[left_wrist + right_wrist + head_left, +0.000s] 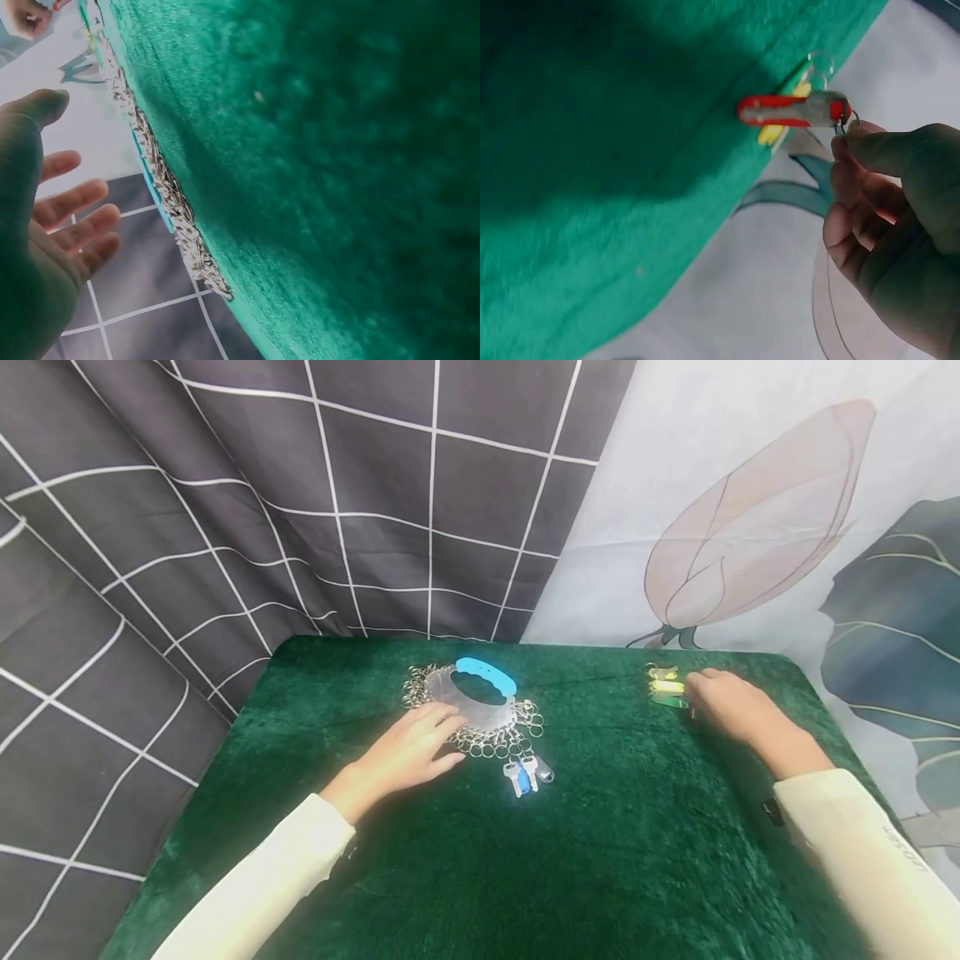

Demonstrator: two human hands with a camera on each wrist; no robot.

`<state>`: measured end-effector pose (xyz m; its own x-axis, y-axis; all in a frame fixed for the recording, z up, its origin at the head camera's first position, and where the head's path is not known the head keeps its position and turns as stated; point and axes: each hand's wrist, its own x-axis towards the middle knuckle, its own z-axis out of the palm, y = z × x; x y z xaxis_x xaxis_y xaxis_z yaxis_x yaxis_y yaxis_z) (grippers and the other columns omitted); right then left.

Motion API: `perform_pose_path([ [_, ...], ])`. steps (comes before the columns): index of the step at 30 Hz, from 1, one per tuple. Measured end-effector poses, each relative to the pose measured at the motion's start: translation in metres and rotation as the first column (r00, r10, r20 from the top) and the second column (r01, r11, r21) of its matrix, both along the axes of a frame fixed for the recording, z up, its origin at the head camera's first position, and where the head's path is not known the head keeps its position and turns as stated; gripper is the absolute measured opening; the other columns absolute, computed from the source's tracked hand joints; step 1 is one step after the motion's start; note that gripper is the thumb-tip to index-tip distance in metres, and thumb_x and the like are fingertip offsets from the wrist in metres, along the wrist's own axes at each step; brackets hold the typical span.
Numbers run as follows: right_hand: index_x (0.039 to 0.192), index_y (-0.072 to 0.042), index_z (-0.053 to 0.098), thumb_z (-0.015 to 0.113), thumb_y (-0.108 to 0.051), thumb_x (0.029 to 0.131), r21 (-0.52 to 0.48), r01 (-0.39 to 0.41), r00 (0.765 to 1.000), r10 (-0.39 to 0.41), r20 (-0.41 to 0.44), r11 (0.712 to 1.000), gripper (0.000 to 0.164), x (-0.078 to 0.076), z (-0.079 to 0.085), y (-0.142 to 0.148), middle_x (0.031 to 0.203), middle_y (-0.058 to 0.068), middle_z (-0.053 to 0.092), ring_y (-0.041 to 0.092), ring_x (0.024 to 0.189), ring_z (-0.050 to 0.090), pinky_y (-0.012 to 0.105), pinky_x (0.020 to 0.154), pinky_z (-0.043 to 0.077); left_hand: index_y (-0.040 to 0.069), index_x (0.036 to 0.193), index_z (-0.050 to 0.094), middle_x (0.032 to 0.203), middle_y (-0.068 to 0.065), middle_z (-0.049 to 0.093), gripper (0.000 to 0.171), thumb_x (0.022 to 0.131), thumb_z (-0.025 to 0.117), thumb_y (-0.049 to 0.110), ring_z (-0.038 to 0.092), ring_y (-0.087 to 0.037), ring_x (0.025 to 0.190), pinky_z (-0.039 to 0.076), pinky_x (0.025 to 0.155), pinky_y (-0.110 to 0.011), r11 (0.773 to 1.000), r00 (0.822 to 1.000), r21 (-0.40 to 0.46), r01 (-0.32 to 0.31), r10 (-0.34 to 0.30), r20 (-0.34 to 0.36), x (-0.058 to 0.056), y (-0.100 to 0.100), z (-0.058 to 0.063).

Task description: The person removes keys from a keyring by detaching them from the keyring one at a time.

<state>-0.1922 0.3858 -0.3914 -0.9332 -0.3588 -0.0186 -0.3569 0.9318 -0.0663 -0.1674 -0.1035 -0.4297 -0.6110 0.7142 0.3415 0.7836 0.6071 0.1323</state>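
Observation:
My right hand (723,706) is at the far right of the table, beside several yellow and green key tags (668,687). In the right wrist view its thumb and fingertips pinch the metal ring of a red key tag (791,110). A round, clear key holder with a blue handle (486,677) lies at the back middle, fringed with many metal split rings (495,748). My left hand (408,747) is at the holder's near left side, fingers relaxed. The left wrist view shows this hand (45,217) holding nothing, its fingers spread.
Some keys with a blue tag (525,775) hang from the holder's front rings and lie on the green velvet tablecloth (600,852). Behind the table hang a dark checked curtain (390,468) and a white flower-patterned one (607,577).

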Motion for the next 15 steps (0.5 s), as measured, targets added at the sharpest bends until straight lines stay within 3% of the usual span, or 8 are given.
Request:
perform_pose_path([
  [9, 0.093, -0.004, 0.061, 0.061, 0.004, 0.088, -0.040, -0.067, 0.998, 0.067, 0.001, 0.997, 0.009, -0.015, -0.023, -0.023, 0.086, 0.010, 0.061, 0.028, 0.075, 0.061, 0.049, 0.064, 0.054, 0.003, 0.121, 0.063, 0.120, -0.014, 0.063, 0.046, 0.085, 0.070, 0.031, 0.055, -0.029, 0.115, 0.046, 0.101, -0.047, 1.000, 0.999, 0.015, 0.015, -0.014, -0.043, 0.002, 0.004, 0.000],
  [15, 0.093, -0.003, 0.062, 0.057, 0.001, 0.091, -0.049, -0.049, 0.999, 0.049, 0.004, 0.998, 0.007, -0.016, -0.034, -0.029, 0.091, 0.014, 0.061, 0.033, 0.081, 0.062, 0.052, 0.068, 0.053, 0.003, 0.126, 0.060, 0.128, -0.019, 0.061, 0.050, 0.088, 0.066, 0.035, 0.053, -0.034, 0.122, 0.044, 0.103, -0.051, 1.000, 0.999, -0.004, -0.005, 0.005, -0.034, 0.001, 0.006, -0.002],
])
